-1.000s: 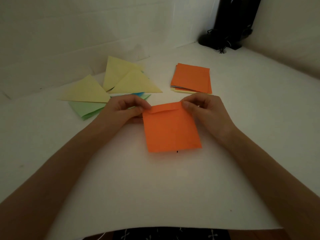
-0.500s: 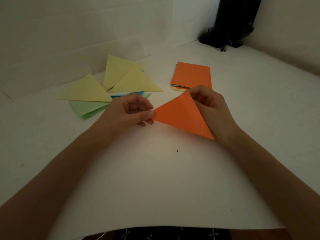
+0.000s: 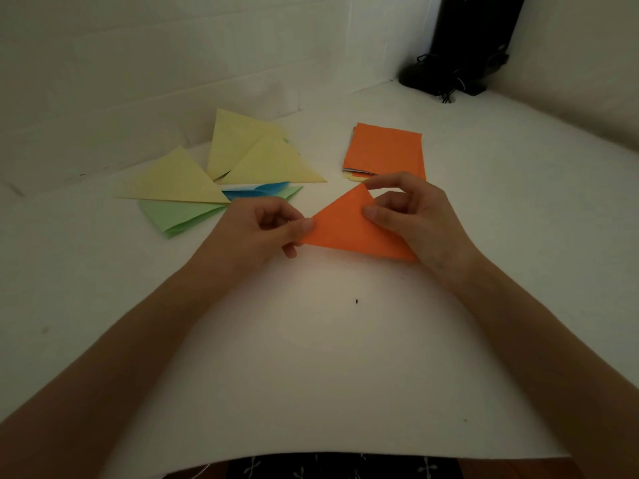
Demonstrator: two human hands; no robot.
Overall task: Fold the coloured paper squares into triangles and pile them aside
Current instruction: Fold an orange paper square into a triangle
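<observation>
An orange paper (image 3: 349, 226), folded into a triangle, lies in the middle of the white table (image 3: 311, 357). My left hand (image 3: 262, 229) pinches its left corner between thumb and finger. My right hand (image 3: 415, 216) holds the upper right side, thumb on top of the paper and a finger at the top corner. A stack of unfolded squares (image 3: 387, 150), orange on top, lies just behind my right hand. A loose pile of folded triangles (image 3: 221, 171), three yellow ones over green and blue ones, lies at the left back.
A black stand with cables (image 3: 460, 63) occupies the far right corner where the white walls meet. The table's front edge (image 3: 345, 456) runs along the bottom, with dark patterned cloth below it.
The flat orange square was folded corner to corner into a triangle. Both hands have since shifted slightly along its edges, and the triangle lies lower against the table.
</observation>
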